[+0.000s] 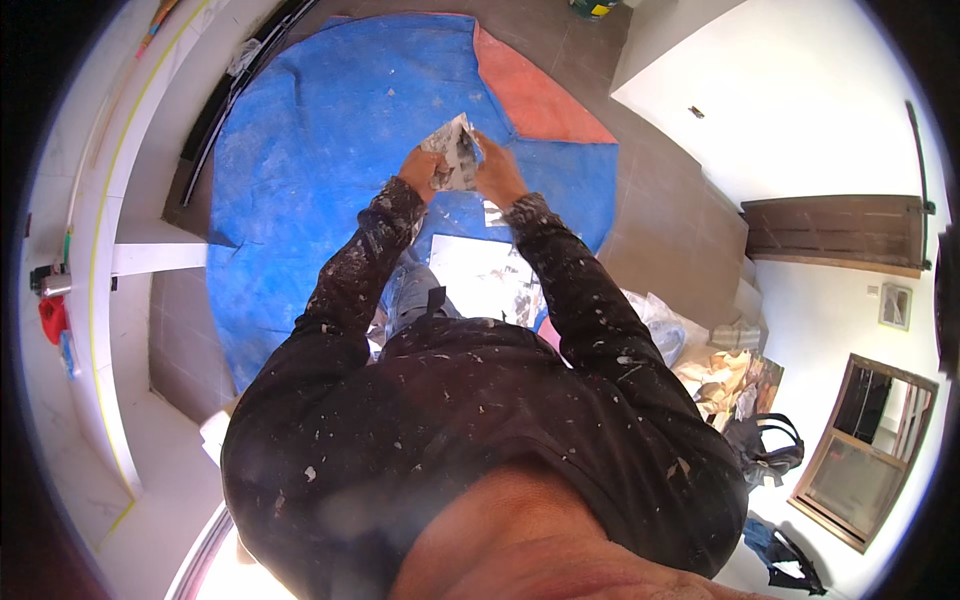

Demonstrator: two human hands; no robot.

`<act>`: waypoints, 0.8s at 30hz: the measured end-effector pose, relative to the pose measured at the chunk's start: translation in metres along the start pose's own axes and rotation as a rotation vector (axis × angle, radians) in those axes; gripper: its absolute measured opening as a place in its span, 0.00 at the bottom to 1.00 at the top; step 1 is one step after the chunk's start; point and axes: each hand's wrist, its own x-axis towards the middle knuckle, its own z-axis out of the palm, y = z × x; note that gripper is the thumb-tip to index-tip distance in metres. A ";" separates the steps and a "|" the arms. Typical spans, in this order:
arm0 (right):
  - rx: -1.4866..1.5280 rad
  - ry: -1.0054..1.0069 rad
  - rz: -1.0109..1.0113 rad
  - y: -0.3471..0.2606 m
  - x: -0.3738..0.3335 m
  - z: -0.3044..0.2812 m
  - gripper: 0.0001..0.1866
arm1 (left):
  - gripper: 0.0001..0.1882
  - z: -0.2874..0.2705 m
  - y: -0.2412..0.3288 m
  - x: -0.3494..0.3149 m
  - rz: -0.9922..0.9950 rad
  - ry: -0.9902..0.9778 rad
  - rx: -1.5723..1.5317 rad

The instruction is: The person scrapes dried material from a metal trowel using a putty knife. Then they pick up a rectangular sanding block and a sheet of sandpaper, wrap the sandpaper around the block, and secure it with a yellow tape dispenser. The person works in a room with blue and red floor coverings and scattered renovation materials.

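Both my hands are raised in front of me over a blue tarp point(330, 110) spread on the floor. My left hand point(418, 170) and my right hand point(497, 170) together grip a crumpled, paint-stained sheet of paper point(455, 152), one hand at each side. My dark sleeves are spattered with white paint. A white paint-marked sheet point(480, 265) lies on the tarp below my arms.
An orange-red cloth point(535, 100) overlaps the tarp's far right part. A white wall with a yellow stripe point(110, 250) curves along the left. At right are a white wall, a brown wooden door point(835, 232), plastic bags and dark bags point(765, 445) on the floor.
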 end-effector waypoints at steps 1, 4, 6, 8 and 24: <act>0.017 -0.034 -0.031 -0.009 -0.007 -0.008 0.32 | 0.04 -0.006 -0.014 0.002 -0.206 0.032 -0.502; -0.359 -0.214 0.045 0.043 -0.100 -0.137 0.32 | 0.05 0.212 0.040 -0.007 -0.014 0.053 -0.401; -0.141 -0.043 -0.200 0.041 -0.065 -0.048 0.27 | 0.05 0.097 0.051 -0.029 -0.130 0.026 -0.188; -0.159 -0.075 -0.158 0.035 -0.063 -0.026 0.28 | 0.05 0.068 0.060 -0.024 -0.689 0.180 -1.142; -0.166 -0.017 -0.071 0.028 -0.060 -0.004 0.25 | 0.07 0.108 0.027 -0.048 -0.581 0.155 -0.855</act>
